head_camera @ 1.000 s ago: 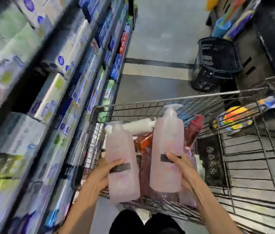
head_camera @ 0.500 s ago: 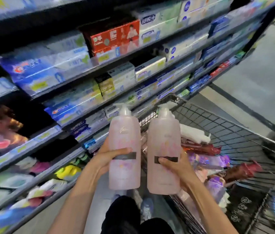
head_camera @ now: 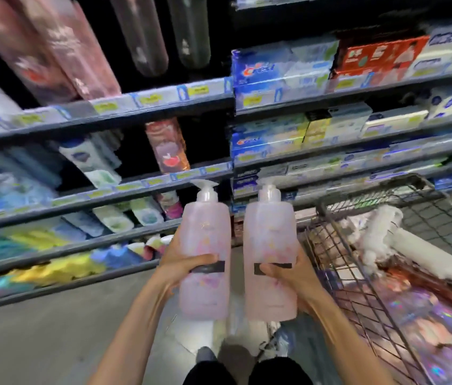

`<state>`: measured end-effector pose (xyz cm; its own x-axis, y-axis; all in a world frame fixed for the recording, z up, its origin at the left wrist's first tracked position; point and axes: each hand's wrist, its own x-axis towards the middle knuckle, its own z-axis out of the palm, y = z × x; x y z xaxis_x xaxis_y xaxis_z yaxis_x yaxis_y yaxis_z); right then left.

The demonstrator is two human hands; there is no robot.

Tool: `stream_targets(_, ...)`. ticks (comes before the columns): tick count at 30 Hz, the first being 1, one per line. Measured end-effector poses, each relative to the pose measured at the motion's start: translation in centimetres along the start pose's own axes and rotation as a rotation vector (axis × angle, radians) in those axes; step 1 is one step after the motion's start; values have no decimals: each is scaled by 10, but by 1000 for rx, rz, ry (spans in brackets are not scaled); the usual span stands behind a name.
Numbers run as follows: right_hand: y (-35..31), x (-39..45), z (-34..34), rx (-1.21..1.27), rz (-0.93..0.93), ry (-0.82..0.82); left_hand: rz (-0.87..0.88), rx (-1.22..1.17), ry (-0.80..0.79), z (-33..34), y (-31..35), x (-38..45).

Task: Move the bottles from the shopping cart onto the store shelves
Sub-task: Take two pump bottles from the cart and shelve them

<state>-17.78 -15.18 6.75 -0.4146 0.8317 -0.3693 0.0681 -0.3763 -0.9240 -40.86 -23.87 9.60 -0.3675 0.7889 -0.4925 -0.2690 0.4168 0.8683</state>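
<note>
Head view: left grip (head_camera: 181, 266) and right grip (head_camera: 288, 273) each around a pink pump bottle (head_camera: 205, 245), shopping cart (head_camera: 358, 245) right, stocked shelves (head_camera: 136, 187) ahead.

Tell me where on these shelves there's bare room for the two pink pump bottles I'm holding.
The dark gap right of the orange-red bottle on the middle shelf looks free, ending at the toothpaste boxes. Another dark gap sits beside the tall dark bottles above. Lower shelves and the toothpaste bay look crowded.

Blue and red toothpaste boxes (head_camera: 283, 70) were stacked at upper right. Grey floor (head_camera: 38, 337) lay below. The person's dark trousers (head_camera: 247, 370) showed at the bottom edge.
</note>
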Motion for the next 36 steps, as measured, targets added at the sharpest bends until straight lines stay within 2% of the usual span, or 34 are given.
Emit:
stream_targets(6,21,3,69,-49,56,-65,-38,-69,127,-82,-28,-21)
stream_targets(11,43,26,94,-13,165,-148,-63,-193,145,-108,-51,-3)
stream_targets(14,64,61,99,-25,167,-145,-62,-235,151,-113,-74,30)
stream_targets(18,112,124,99,-56,123,-73,-15,-224,177,-114,-113,91)
stream_targets(25,185,227,87,-91,19,-52,86,-214,92,-118,-184,189)
stream_targets(30,224,285,85,-185,-105,-13,198,-202,97,-123,-227,240)
stream_targets(36,244,330,96,-154,-219,-116,298,-250,67,-129,-271,279)
